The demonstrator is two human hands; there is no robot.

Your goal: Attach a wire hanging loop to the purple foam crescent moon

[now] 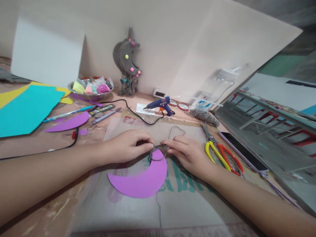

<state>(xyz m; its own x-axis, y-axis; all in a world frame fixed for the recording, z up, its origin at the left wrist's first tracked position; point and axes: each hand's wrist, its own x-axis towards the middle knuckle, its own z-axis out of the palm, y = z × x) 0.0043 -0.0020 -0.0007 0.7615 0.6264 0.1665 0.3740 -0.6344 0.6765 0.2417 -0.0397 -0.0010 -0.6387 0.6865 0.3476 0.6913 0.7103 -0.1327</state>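
A purple foam crescent (143,179) lies on a cardboard sheet (187,204) in front of me. My left hand (128,144) and my right hand (187,151) meet at its upper tip, both with fingers pinched together. Between them runs a thin grey cord or wire (156,154) that forms a small loop over the crescent's tip. A further curl of the same thin strand (176,130) lies just beyond my right hand.
Two pairs of scissors, yellow (213,151) and red (230,159), lie right of my right hand, beside a phone (243,151). A blue glue gun (160,105), a bowl of coloured bits (91,89), a grey moon hanging (127,61), pens (69,113) and teal paper (24,108) sit farther back.
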